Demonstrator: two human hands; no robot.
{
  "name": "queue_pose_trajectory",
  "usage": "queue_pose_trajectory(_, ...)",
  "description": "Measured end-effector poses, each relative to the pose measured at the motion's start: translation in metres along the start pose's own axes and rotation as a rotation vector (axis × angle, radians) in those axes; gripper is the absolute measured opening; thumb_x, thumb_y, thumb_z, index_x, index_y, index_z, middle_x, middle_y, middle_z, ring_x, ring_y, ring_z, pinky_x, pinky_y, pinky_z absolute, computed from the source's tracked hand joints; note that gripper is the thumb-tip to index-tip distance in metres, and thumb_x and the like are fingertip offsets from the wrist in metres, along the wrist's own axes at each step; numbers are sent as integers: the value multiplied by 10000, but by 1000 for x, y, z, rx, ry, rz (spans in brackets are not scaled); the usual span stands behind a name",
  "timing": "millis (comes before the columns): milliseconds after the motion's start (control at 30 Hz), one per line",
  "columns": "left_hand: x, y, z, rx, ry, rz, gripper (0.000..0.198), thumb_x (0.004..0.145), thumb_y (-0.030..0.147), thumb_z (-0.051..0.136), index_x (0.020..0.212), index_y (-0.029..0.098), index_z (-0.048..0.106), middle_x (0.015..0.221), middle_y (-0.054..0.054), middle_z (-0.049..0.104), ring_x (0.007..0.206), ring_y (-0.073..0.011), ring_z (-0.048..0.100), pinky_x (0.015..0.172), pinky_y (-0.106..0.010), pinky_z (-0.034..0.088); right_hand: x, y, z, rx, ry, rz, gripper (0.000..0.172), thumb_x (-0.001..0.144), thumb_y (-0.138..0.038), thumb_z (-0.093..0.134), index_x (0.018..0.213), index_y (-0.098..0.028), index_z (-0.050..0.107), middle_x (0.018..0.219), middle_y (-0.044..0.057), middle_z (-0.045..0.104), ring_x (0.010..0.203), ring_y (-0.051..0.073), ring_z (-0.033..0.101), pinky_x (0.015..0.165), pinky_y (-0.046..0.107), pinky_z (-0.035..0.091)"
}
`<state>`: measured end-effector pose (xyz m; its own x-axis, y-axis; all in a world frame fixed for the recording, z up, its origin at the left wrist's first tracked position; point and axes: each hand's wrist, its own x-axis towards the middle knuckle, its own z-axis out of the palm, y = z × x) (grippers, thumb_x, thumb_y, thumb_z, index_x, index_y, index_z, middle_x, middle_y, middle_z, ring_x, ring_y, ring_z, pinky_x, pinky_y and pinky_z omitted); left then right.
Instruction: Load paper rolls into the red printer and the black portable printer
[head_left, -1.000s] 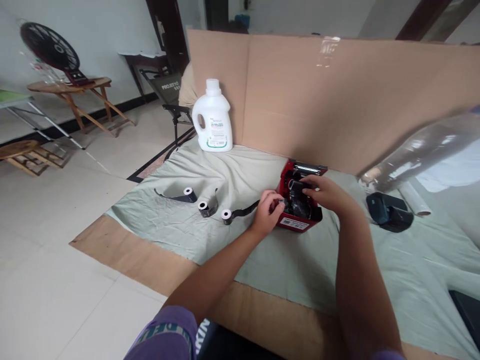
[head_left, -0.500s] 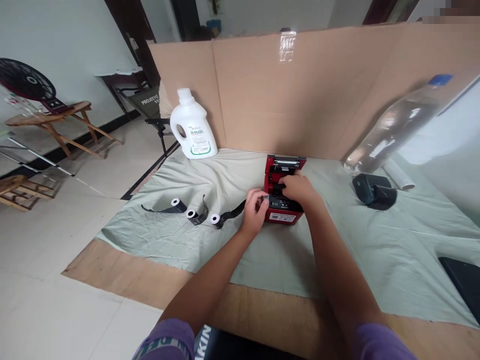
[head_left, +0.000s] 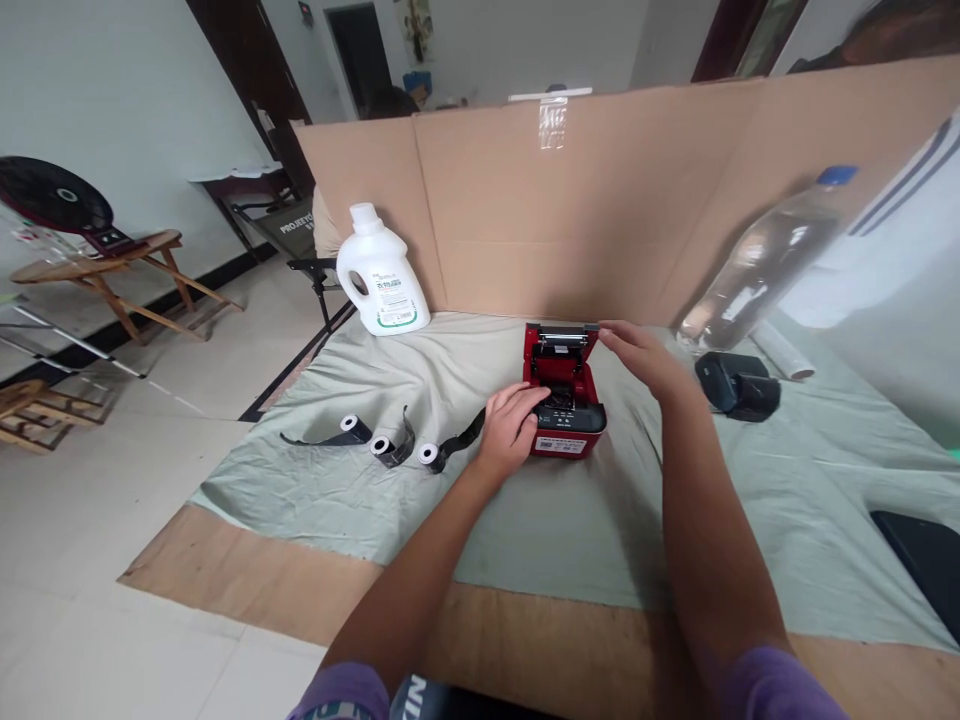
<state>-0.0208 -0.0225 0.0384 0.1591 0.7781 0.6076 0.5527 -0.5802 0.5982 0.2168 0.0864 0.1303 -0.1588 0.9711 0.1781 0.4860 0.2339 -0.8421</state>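
Left hand [head_left: 508, 432]: palm down, fingers [head_left: 523, 402] extended close together, slanting forward and right. Left forearm [head_left: 409, 560]: bare, reaching diagonally inward. Right hand [head_left: 643, 358]: farther forward, fingers straightened, pointing left. Right forearm [head_left: 703, 510]: bare, angled forward.

We see smooth red plastic on the printer [head_left: 591, 385], with a glossy black plastic front panel [head_left: 568, 415], a flat white label [head_left: 562, 445], and a shiny bar that looks like metal [head_left: 562, 339] inside its lid. The black paper rolls [head_left: 355, 430] look smooth and slightly glossy. Beneath, we find matt, creased cotton-like cloth [head_left: 570, 540] over a smooth wooden board [head_left: 540, 625]. The detergent jug [head_left: 384, 275] is smooth white plastic; the bottle [head_left: 757, 265], clear glossy plastic. Behind them, we note matt brown cardboard [head_left: 570, 220] bearing shiny transparent tape [head_left: 553, 123].
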Motion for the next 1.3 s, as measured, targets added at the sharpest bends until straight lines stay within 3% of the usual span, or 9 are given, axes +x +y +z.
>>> queue_pose_trajectory(100, 19, 11, -15, 92, -197, -23, 452, 880, 122, 458, 1226, 289, 695, 1136, -31, 743, 1206, -254, 568, 1121, -483, 298, 6, 8, 21, 138, 32, -9, 484, 865, -609, 560, 1127, -222, 682, 1158, 75, 718, 1089, 256, 625, 974, 427, 485)
queue_pose_trajectory(200, 39, 24, -23, 193, -287, -20, 250, 861, 190, 588, 1003, 282, 771, 989, -48, 734, 1046, -272, 580, 1016, -469, 359, 4, 15, 38, 184, 101, 14, 445, 865, -629, 515, 949, -211, 642, 985, 53, 707, 995, 240, 627, 933, 402, 498)
queue_pose_trajectory(333, 63, 44, -24, 379, -279, 105, 217, 925, 220, 586, 796, 233, 760, 921, -88, 655, 948, -267, 545, 888, -430, 380, -16, 26, 48, 184, 215, -110, 352, 853, -540, 536, 959, -218, 633, 1092, 70, 672, 1023, 232, 620, 976, 391, 473)
queue_pose_trajectory(467, 76, 53, -20, 428, -267, 206, 216, 965, 244, 570, 843, 229, 748, 869, -68, 629, 916, -246, 558, 855, -401, 378, -43, 41, 57, 214, 231, -178, 230, 853, -428, 550, 930, -229, 637, 1286, 103, 601, 1214, 261, 567, 971, 393, 480)
queue_pose_trajectory(633, 74, 33, -15, 388, -171, 49, 159, 950, 237, 593, 951, 252, 752, 928, -56, 642, 940, -241, 593, 863, -397, 411, -58, 60, 77, 314, 266, -122, 222, 860, -433, 504, 928, -237, 582, 1458, 92, 504, 1316, 260, 523, 1035, 393, 464)
queue_pose_trajectory(767, 66, 15, -19, 261, -125, -91, 228, 907, 249, 630, 1108, 271, 737, 1045, -67, 632, 1035, -258, 596, 927, -414, 460, -53, 71, 88, 436, 182, -85, 525, 880, -518, 468, 1334, -256, 502, 1475, 104, 541, 1299, 260, 561, 1044, 403, 485)
queue_pose_trajectory(933, 63, 10, -22, 101, -308, -4, 279, 916, 384, 643, 1173, 313, 726, 1336, -60, 596, 1285, -288, 526, 1125, -481, 397, -48, 84, 93, 578, 150, -132, 645, 867, -566, 521, 1425, -247, 469, 1516, 98, 534, 1402, 255, 501, 1172, 420, 400)
queue_pose_trajectory(1133, 61, -15, -12, -326, -220, -510, 599, 848, 198, 539, 1445, 256, 547, 1542, -87, 494, 1451, -276, 442, 1195, -454, 376, -50, 85, 96, 647, 131, -96, 731, 860, -607, 538, 1485, -247, 422, 1567, 96, 487, 1433, 265, 478, 1199, 446, 377)
queue_pose_trajectory(1300, 55, -22, -15, -695, -279, -602, 791, 745, 159, 552, 1510, 339, 466, 1586, -9, 470, 1441, -262, 474, 1084, -431, 502, -51, 76, 93, 680, 107, -95, 708, 816, -583, 536, 1432, -240, 469, 1521, 105, 539, 1408, 292, 507, 1166, 465, 413)
